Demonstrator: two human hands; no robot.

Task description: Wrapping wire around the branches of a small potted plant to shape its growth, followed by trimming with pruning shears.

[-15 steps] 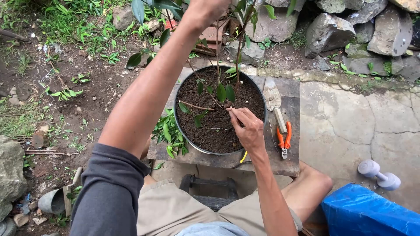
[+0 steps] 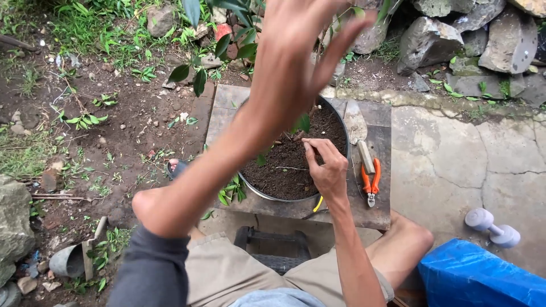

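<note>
A round black pot (image 2: 341, 122) filled with dark loose soil (image 2: 287, 167) stands on a weathered wooden board (image 2: 224, 105) near the middle of the scene, with a slim sapling stem (image 2: 314, 109) rising from its far side.

The left hand (image 2: 296, 54) is lifted close to the camera, fingers spread wide, holding nothing. It hides much of the green leaves (image 2: 196, 77) above the pot.

The right hand (image 2: 327, 167) rests on the soil at the pot's right, fingers curled and tips pinched together at the surface. Whether they hold anything, I cannot tell.

The soil looks crumbly and soft, so it should give under light pressure. The stem seems thin and easily snapped, best steadied low. The full pot is likely heavy, best gripped at its rim.

Orange-handled pruning shears (image 2: 371, 182) lie just right of the pot.
</note>
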